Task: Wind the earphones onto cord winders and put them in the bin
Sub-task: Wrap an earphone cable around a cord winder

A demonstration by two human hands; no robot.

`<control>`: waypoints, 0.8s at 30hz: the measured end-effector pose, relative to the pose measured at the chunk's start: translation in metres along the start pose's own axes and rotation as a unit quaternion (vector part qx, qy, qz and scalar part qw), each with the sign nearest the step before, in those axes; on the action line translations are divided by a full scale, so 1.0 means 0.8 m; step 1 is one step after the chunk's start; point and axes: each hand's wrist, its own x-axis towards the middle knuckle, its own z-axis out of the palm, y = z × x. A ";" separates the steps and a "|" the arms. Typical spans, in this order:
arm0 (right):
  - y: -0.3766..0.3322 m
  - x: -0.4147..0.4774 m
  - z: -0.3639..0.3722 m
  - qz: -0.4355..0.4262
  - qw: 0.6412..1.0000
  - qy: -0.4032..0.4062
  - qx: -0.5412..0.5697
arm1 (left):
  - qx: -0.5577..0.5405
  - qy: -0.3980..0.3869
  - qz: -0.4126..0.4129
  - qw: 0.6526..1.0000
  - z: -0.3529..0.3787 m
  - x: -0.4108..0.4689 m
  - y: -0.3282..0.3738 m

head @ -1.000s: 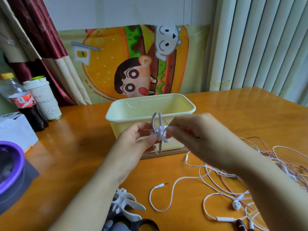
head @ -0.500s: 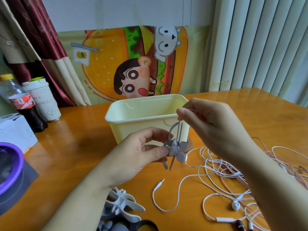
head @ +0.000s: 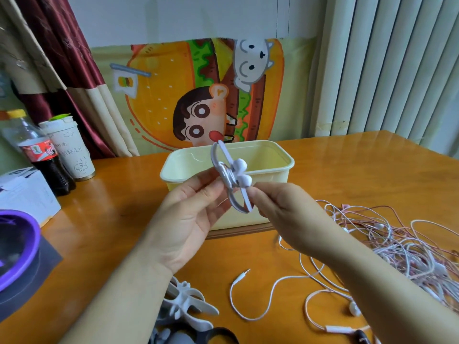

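step: winding one white pair onto a cord winder [head: 229,181], not yet binned
left hand [head: 191,217]: thumb and fingers clamped on the winder's middle, holding it up
right hand [head: 280,212]: fingertips pinched at the winder's lower arm; can't tell if on cord or plastic
earbuds [head: 240,165]: both sit against the hub, a few cord turns under them
bin [head: 273,148]: pale yellow, open, directly behind the winder; its floor is hidden
table [head: 111,232]: spare winders [head: 188,304] at the near edge
loose pile [head: 397,244]: tangled white and pink earphones on the right
jack plug [head: 244,273]: on the table; can't tell if it belongs to this pair
risk 1: if the left grip slackens, the buds slip off the hub and the turns spring loose
risk 2: trailing cord catches in the loose pile, dragging other pairs or knotting
risk 3: too much pull flexes the thin arms and the winder twists out of the fingers
risk 4: if it's binned before the plug end is tucked, it probably unwinds inside
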 end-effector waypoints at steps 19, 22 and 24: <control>-0.032 -0.018 -0.029 -0.022 0.982 -0.106 -0.157 | 0.201 0.139 -0.009 0.969 0.001 -0.005 -0.015; -0.032 -0.016 -0.037 -0.047 0.985 -0.045 -0.159 | 0.284 0.131 -0.008 0.950 0.005 -0.007 -0.016; -0.029 -0.015 -0.044 -0.054 0.986 -0.003 -0.160 | 0.319 0.102 -0.018 0.942 0.009 -0.009 -0.015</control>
